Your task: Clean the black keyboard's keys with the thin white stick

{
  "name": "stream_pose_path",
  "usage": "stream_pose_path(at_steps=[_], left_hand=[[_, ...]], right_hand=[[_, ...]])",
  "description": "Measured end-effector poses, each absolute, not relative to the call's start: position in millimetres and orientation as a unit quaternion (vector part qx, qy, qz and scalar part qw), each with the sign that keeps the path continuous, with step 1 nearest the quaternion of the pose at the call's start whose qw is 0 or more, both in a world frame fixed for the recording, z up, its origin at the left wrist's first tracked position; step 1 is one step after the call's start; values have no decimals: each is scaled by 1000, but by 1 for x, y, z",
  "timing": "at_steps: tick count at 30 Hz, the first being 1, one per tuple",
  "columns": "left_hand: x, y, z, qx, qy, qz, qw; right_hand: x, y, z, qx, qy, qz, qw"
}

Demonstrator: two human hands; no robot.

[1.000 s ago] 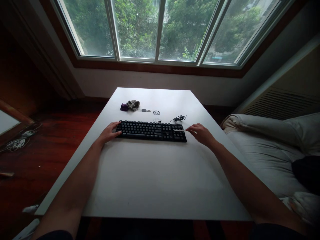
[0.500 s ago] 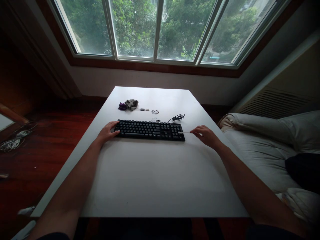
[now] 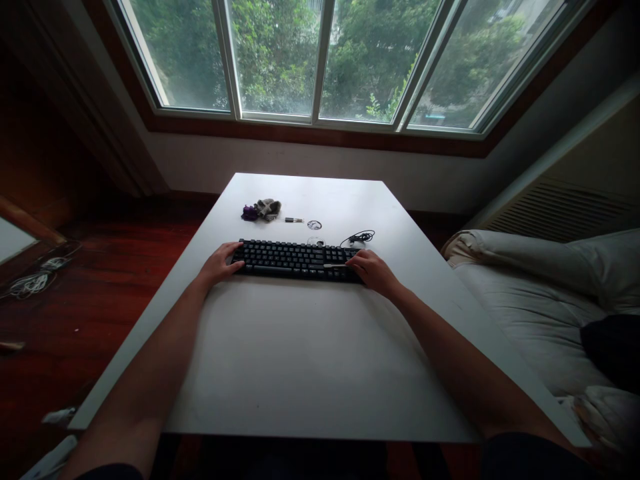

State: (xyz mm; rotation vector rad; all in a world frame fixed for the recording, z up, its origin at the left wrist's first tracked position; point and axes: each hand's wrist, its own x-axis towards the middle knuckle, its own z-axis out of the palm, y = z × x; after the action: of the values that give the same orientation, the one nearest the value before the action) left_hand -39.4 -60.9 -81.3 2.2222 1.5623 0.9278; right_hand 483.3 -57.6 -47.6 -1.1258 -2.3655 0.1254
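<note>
The left hand [image 3: 219,265], thumb and fingers parted, clasps the left end of the keyboard [image 3: 283,257] on the table [image 3: 315,353], likely to steady it. The right hand [image 3: 373,270] pinches a stick [image 3: 334,266] over the right-side keys; beyond, the cable [image 3: 362,237] lies bundled, seemingly out of the way.

From my end, the right hand [image 3: 374,271] covers part of the right end of the keyboard [image 3: 285,260], and its fingers [image 3: 353,261] hide one end of the white stick [image 3: 335,266]. Any key lettering is too small for me. My view cuts off the window [image 3: 273,60] above and the padded seat [image 3: 520,313] at the right.
</note>
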Motion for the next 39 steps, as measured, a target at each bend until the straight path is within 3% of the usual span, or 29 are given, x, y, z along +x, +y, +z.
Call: stream_pose_path(at_steps=[14,39], left_hand=[[-37,-63,-80,759,552,316,137],[-41,-62,-74,779,535,282,168]], right_hand=[[447,-51,-44,-408,-878,62,241],[203,-29,-29,-335,-927,45,163]])
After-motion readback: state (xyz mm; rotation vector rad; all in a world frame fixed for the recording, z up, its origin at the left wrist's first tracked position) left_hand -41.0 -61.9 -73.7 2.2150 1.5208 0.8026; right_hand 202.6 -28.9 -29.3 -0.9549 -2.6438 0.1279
